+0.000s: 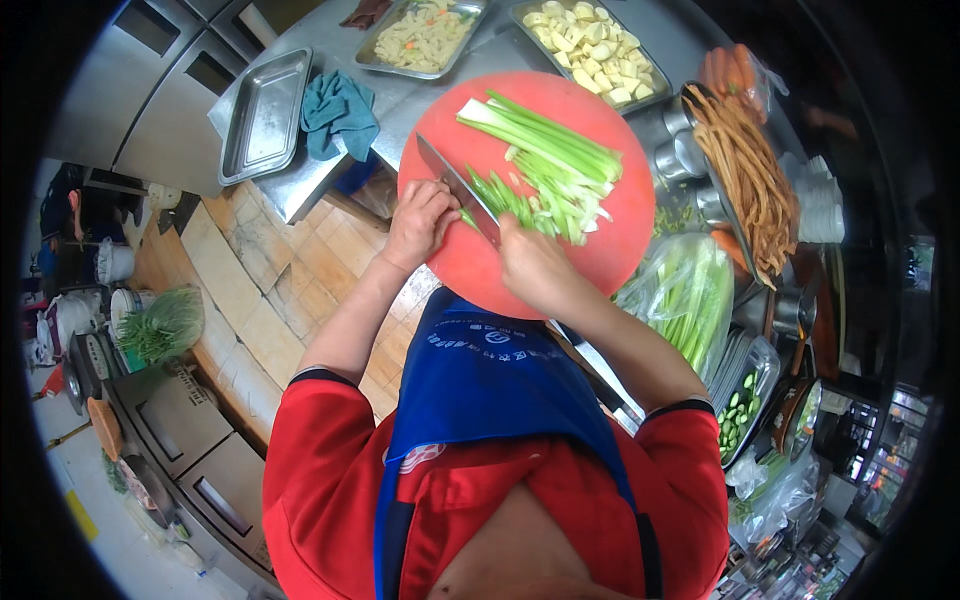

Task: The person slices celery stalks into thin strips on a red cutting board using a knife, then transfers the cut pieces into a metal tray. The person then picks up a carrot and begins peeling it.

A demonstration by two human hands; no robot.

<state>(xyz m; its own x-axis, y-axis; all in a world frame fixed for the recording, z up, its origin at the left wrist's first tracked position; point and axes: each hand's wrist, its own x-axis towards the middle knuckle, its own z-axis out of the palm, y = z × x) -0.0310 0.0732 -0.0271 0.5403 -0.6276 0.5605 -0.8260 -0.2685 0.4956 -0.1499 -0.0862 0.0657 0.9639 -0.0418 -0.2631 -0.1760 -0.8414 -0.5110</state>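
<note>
A round red cutting board (465, 281) lies in front of me. My right hand (529, 259) grips a kitchen knife (454, 180) by its handle, the broad blade slanting up and left across the board. Curled fingers of my left hand (424, 221) press on a green celery piece (468, 218) close beside the blade; most of that piece is hidden. On the blade's other side lie sliced celery pieces (502, 196), with a heap of paler cut celery (566, 214) further right. Long celery stalks (540, 139) rest together at the board's far side.
Beyond the board stand a tray of peeled, cut chunks (592, 49) and a tray of pale pieces (427, 37). A teal cloth (339, 112) lies by a bare metal tray (266, 112). To the right are bagged celery (686, 300), brown strips (750, 172) and carrots (731, 75).
</note>
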